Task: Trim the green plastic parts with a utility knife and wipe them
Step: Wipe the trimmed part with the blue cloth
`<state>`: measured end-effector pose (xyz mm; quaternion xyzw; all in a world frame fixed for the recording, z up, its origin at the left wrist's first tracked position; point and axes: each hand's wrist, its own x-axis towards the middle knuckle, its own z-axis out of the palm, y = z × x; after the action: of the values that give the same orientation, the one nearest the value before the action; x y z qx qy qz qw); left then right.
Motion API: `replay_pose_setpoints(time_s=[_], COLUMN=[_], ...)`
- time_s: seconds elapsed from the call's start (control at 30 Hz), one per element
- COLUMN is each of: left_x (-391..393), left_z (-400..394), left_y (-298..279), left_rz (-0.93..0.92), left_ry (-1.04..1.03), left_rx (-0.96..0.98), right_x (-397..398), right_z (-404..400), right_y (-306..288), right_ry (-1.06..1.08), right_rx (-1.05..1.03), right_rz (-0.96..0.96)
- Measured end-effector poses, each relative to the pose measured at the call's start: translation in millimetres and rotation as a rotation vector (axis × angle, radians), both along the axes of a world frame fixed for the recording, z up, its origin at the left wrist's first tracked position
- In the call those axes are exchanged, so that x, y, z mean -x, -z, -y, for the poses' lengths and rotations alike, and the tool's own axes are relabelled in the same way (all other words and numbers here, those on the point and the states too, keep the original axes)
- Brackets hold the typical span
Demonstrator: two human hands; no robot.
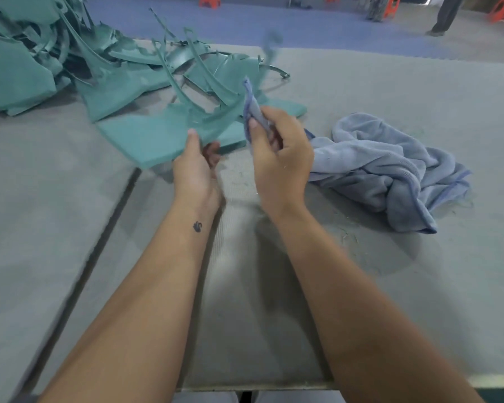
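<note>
A flat green plastic part (154, 141) with thin curved ribs lies at the table's middle, tilted up off the surface. My left hand (197, 167) holds its near edge, thumb on top and fingers underneath. My right hand (277, 152) pinches a fold of the blue cloth (390, 170), lifting one end beside the part's right edge while the rest lies bunched on the table to the right. No utility knife is visible.
A heap of more green plastic parts (41, 59) fills the far left of the grey table (390, 286). A dark seam (99, 242) runs diagonally across the table at the left. Thin plastic shavings lie near the cloth. A person's legs (444, 16) and orange stools stand far off.
</note>
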<state>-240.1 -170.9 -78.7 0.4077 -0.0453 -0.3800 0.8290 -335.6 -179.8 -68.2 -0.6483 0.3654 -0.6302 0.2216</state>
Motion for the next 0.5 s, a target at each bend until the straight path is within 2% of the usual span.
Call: replay_pose_setpoints(time_s=[0.1,0.2,0.33,0.43,0.5], left_x=[12,17,11,12,15], left_z=[0,-1,-4,-3,-1], left_y=[2,3,1,1,3], left_rz=[-0.028,-0.109,-0.289,-0.202,-0.129], left_ry=[0.143,0.291,0.337,0.386,0.382], left_rx=[0.102,0.143,0.186,0.142,0.104], right_x=[-5,-8,-7,-7,-6], right_z=[-1,2,6,12,12], right_y=[0,5,13,16,14], right_ry=[-0.216,-0.317,-0.102,0.022,-0.034], right_rx=[-0.071,-0.153,-0.065,-0.244,-0.404], right_rz=[0.08,-0.033,-0.117,-0.112,-0.08])
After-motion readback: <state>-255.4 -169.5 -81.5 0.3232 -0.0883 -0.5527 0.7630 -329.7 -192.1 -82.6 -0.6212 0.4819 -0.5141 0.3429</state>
